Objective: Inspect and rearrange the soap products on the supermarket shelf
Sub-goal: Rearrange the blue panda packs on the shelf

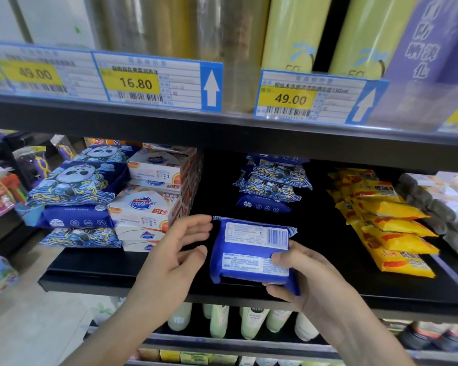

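While the right hand (pixel 306 276) grips a blue soap pack (pixel 251 249) by its lower right corner — thumb on the printed back label, fingers curled under — the left hand (pixel 169 257) sits just left of the pack, fingers relaxed and spread, holding nothing, not touching it. Pack is tilted, back side w/ barcode facing up, held above the front of the black shelf (pixel 122 270). Behind the pack, toward the shelf's rear: small stack of blue packs (pixel 273 186). Left of the pack: white soap boxes (pixel 148 196) stacked, and further left a pile of panda-print blue packs (pixel 77 191). Right of the pack: yellow packs (pixel 391 223) in a row. Above the pack — price tags (pixel 135 83) on the upper shelf edge.
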{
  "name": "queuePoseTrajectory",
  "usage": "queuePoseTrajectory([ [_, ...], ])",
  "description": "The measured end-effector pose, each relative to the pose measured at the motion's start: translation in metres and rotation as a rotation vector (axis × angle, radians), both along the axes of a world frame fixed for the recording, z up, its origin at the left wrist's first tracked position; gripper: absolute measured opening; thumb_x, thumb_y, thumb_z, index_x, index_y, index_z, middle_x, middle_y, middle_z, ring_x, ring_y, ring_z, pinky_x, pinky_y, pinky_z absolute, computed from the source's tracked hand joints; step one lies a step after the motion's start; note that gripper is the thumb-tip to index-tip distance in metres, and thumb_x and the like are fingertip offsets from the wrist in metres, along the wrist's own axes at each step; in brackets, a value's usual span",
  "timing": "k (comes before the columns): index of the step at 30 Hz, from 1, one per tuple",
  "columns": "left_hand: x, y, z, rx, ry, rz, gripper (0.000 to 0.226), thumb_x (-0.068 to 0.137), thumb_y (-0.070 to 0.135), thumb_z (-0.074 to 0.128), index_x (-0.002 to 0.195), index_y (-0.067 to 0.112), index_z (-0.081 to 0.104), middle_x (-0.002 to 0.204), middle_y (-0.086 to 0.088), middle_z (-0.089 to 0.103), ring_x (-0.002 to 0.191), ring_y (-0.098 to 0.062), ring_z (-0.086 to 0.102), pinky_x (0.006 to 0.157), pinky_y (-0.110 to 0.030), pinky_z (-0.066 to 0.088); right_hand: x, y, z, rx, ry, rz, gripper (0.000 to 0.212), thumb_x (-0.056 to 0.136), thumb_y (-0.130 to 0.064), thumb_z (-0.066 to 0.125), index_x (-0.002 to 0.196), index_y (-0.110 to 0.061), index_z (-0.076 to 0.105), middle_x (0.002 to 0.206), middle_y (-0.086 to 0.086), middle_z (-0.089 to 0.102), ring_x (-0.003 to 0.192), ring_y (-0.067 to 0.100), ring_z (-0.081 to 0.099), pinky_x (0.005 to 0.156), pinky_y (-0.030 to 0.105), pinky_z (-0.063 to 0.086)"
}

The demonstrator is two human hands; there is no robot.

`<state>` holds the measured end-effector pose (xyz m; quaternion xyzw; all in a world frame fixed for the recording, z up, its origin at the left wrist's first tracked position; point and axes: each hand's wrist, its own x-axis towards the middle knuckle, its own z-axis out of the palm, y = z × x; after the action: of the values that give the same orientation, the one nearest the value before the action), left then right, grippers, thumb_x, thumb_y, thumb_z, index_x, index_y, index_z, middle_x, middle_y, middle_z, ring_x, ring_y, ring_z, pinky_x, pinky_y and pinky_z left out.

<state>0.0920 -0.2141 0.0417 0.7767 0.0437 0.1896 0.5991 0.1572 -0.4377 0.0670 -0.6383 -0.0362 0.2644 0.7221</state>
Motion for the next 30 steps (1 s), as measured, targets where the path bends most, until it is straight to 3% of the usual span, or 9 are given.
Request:
queuePoseTrajectory([
  [5,0.001,-0.003,0.006,-0.078,0.094,0.074,0.027,0.104,0.013,0.051,0.12,0.03,0.064,0.1,0.007,0.076,0.089,-0.016,0.072,0.075,-0.033,0.055,-0.001,-0.001,-0.004,0.019,-0.193,-0.038,0.048,0.065,-0.014,0.071,0.113,-0.015,0.068,0.113,0.008,0.076,0.106,0.027,0.072,0.093,0.042,0.055],
  [8,0.001,-0.002,0.015,-0.14,0.195,0.106,0.023,0.106,0.028,0.046,0.113,0.03,0.068,0.092,0.002,0.076,0.076,-0.021,0.07,0.06,-0.036,0.057,-0.001,0.0,-0.005,0.069,-0.306,-0.051,0.053,0.066,-0.005,0.068,0.118,-0.014,0.067,0.113,0.009,0.076,0.108,0.027,0.071,0.088,0.032,0.056],
  [11,0.002,-0.006,0.024,-0.261,0.336,0.082,0.026,0.104,0.043,0.047,0.111,0.027,0.067,0.089,-0.005,0.076,0.069,-0.022,0.069,0.056,-0.037,0.057,-0.001,0.0,-0.008,0.104,-0.385,-0.062,0.059,0.064,0.003,0.067,0.12,-0.015,0.066,0.112,0.009,0.076,0.107,0.022,0.071,0.087,0.025,0.057],
  [15,0.005,-0.008,0.033,-0.329,0.496,0.008,0.054,0.087,0.07,0.049,0.113,0.026,0.066,0.091,-0.008,0.078,0.07,-0.023,0.072,0.058,-0.038,0.058,-0.003,0.001,-0.009,0.084,-0.473,-0.048,0.052,0.066,0.002,0.069,0.108,-0.029,0.072,0.105,0.006,0.075,0.098,0.016,0.069,0.081,0.027,0.055],
  [18,-0.002,-0.009,0.039,-0.395,0.592,-0.074,0.082,0.068,0.082,0.047,0.114,0.019,0.071,0.095,-0.013,0.078,0.07,-0.024,0.072,0.053,-0.033,0.055,-0.004,0.0,-0.011,0.066,-0.543,-0.05,0.05,0.069,0.002,0.069,0.111,-0.026,0.071,0.108,0.005,0.07,0.097,0.019,0.066,0.086,0.04,0.053],
  [21,0.018,-0.014,0.043,-0.515,0.597,-0.073,0.074,0.083,0.076,0.045,0.111,0.014,0.074,0.09,-0.02,0.075,0.061,-0.021,0.072,0.048,-0.025,0.053,-0.004,-0.002,-0.013,0.078,-0.589,-0.032,0.05,0.069,0.004,0.07,0.111,-0.024,0.07,0.111,0.004,0.07,0.102,0.024,0.066,0.089,0.044,0.052],
  [24,0.032,-0.01,0.032,-0.561,0.349,0.021,0.042,0.108,0.037,0.042,0.113,0.007,0.07,0.077,-0.012,0.054,0.035,0.001,0.058,0.039,-0.011,0.044,-0.004,-0.003,-0.014,0.092,-0.644,-0.011,0.05,0.066,0.008,0.07,0.104,-0.024,0.071,0.116,0.002,0.07,0.109,0.025,0.066,0.089,0.041,0.052],
  [27,0.051,-0.003,0.017,-0.646,0.49,-0.051,0.05,0.104,0.039,0.047,0.077,0.011,0.078,0.066,-0.009,0.073,0.047,-0.011,0.069,0.051,-0.024,0.058,-0.002,-0.003,-0.016,0.123,-0.737,0.032,0.047,0.064,0.01,0.072,0.098,-0.023,0.071,0.116,0.001,0.069,0.108,0.017,0.066,0.087,0.03,0.052],
  [30,0.038,0.004,-0.001,-0.451,0.504,-0.126,0.034,0.106,0.026,0.045,0.081,0.009,0.057,0.047,-0.001,0.067,0.039,-0.01,0.065,0.038,-0.02,0.049,-0.002,-0.005,-0.016,0.114,-0.8,0.072,0.046,0.064,0.003,0.072,0.1,-0.026,0.07,0.117,0.0,0.067,0.112,0.019,0.065,0.088,0.029,0.051],
])
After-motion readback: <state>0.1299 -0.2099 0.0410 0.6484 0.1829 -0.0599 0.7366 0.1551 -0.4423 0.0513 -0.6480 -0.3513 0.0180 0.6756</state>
